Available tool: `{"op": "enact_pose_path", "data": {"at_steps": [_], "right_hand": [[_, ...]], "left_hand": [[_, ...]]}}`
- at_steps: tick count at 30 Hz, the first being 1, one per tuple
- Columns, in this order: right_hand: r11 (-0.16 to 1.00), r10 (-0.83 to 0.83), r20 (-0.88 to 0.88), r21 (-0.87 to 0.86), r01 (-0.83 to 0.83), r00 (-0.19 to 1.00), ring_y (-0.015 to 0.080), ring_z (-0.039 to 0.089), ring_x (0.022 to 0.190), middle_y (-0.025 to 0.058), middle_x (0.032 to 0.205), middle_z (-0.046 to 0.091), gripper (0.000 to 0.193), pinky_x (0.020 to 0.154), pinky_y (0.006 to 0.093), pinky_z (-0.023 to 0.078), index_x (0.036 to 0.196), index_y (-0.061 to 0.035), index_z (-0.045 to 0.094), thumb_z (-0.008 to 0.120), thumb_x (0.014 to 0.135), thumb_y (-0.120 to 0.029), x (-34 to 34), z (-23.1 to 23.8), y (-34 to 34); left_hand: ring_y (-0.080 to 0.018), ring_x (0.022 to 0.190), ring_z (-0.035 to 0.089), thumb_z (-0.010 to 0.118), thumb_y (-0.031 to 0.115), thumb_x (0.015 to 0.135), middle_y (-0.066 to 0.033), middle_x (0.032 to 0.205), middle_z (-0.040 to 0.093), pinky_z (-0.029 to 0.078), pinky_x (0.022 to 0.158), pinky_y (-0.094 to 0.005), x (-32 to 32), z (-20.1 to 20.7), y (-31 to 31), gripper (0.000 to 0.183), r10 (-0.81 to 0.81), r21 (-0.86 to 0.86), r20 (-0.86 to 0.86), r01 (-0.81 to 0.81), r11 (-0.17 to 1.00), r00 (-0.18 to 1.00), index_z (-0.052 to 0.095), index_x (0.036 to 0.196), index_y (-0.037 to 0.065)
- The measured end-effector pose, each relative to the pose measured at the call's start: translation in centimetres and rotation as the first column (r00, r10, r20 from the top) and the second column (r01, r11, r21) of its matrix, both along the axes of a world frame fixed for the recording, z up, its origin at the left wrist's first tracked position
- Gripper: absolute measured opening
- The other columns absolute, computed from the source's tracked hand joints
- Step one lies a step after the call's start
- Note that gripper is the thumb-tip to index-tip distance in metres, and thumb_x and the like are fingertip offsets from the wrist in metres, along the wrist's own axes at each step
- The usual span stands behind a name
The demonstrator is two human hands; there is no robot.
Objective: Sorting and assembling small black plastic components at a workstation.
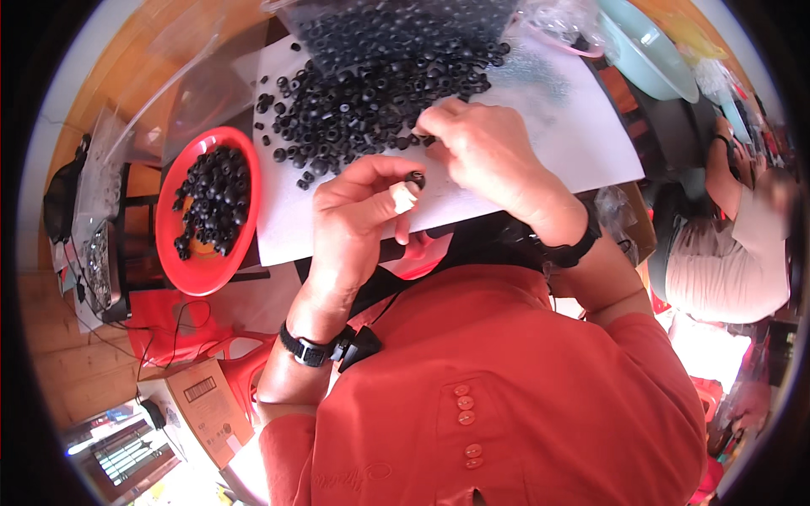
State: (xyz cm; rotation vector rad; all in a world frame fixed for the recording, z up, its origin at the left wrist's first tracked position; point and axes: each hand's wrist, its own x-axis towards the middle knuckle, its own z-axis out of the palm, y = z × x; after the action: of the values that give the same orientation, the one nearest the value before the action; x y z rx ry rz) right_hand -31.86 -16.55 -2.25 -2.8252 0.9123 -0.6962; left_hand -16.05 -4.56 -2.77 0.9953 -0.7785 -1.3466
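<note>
A heap of small black bead-like parts (354,110), several with holes through them, lies spread over a white sheet on the table (582,152). My left hand (350,215) is closed, pinching one black bead-like part (414,179) between thumb and fingers. A whitish wrap (403,197) covers its thumb tip. My right hand (485,152) is at the near edge of the heap with its fingers drawn together; what they hold, if anything, is hidden. To the left of the sheet, a red oval dish (167,236) contains more of these black parts.
A clear plastic bag (396,38) full of black parts lies at the heap's far side. At far right are a pale green basin (645,51) and another person (717,244). A cardboard box (202,409) and red stool (245,371) stand at lower left.
</note>
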Motion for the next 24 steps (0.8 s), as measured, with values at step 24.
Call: {"op": "enact_pose_path", "data": {"at_steps": [24], "right_hand": [[0.991,-0.052,0.026,-0.121,0.055,0.998,0.0291,0.068,0.071,0.0089,0.083,0.068,0.018,0.058,0.0420,0.051,0.094,-0.0073,0.059,0.066,0.077,-0.005,-0.5,-1.3,-1.5]], "left_hand": [[-0.0157,0.074,0.062,0.065,0.001,0.089,-0.0123,0.090,0.067,0.050,0.060,-0.0262,-0.7,-0.1,-0.2,0.022,0.120,-0.035,-0.142,-0.126,0.991,0.983,0.065,0.109,-0.007]]}}
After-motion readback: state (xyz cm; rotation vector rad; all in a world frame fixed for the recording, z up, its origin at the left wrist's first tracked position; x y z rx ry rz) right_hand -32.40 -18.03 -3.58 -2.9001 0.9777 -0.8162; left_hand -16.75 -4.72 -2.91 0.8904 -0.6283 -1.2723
